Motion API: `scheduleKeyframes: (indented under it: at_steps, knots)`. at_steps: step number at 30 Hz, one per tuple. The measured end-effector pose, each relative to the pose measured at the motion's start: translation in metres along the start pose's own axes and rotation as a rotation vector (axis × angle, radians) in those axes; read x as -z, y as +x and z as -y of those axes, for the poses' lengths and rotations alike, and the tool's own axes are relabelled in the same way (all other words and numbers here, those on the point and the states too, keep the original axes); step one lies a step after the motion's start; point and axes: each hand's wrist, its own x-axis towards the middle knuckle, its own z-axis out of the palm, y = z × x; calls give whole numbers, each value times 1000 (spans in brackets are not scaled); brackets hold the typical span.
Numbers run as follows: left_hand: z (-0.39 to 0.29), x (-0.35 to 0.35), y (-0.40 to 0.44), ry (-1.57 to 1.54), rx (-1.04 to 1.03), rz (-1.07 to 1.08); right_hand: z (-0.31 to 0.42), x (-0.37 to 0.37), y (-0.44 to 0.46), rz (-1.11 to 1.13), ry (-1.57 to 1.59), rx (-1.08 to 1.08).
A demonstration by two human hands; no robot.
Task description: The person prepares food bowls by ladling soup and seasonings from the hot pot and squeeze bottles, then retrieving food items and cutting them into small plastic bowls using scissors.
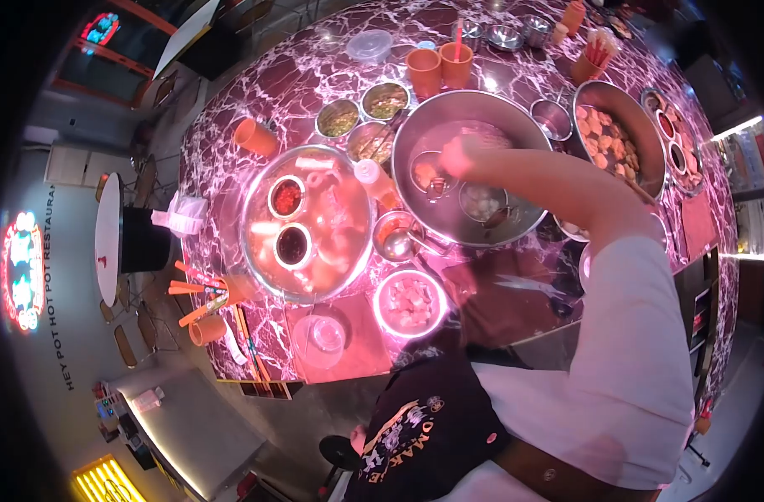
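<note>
My right hand point(461, 156) reaches over a large metal pot point(543, 146) of pale broth; its fingers look curled but are blurred. Just below the hand, a round ladle-like vessel point(430, 171) sits in the broth with a piece of food in it. Beside it, a second round scoop point(484, 201) holds whitish balls. Low in the view, a small part of my left hand point(359, 437) shows beside my dark apron point(415, 427), near a black round object point(338, 453). The left fingers cannot be made out.
A round metal tray point(250, 243) carries food and two sauce bowls. Near it stand a squeeze bottle point(367, 172), a small metal pot with a ladle point(396, 243) and a bowl of pale chunks point(410, 303). A second large pot point(654, 159) and orange cups point(423, 73) stand farther off.
</note>
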Motion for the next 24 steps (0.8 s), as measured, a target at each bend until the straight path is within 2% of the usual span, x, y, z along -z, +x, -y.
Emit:
scheduleKeyframes:
  at_steps: [2,4,5,7,9,10,12,14,16,18,19,20,22,24]
  knots:
    - [15,5,9,-24,-7,18,-23,-20,-31,-460,-290,195]
    - [23,4,10,-71,-4,29,-32,-16,-18,-202,124,-56]
    - [-33,-16,-36,-243,-10,-25,-29,10,-31,-203,108,-32]
    - [-45,-35,-48,-200,22,-96,-21,85,-85,59,144,-96]
    - [-66,-45,-65,-117,77,-138,-27,79,-68,121,237,-135]
    - [-58,-45,-63,-125,80,-141,-32,73,-56,178,344,-188]
    - [-45,-45,-58,-205,71,-99,-32,59,-24,230,358,-171]
    - [-34,-38,-54,-205,77,-75,-27,49,-4,406,570,-326]
    - [-16,-33,-50,-208,87,-52,-28,23,13,388,541,-287]
    - [5,-32,-44,-409,28,-36,-40,-19,34,177,503,-198]
    - [4,-33,-47,-417,33,-36,-35,-1,22,295,367,-184]
    - [5,-33,-51,-376,47,-34,-34,12,4,299,357,-182]
    - [11,-39,-55,-346,73,-29,-30,34,-32,60,177,-93]
    - [39,-51,-51,-279,147,-179,-23,65,-64,12,83,-97]
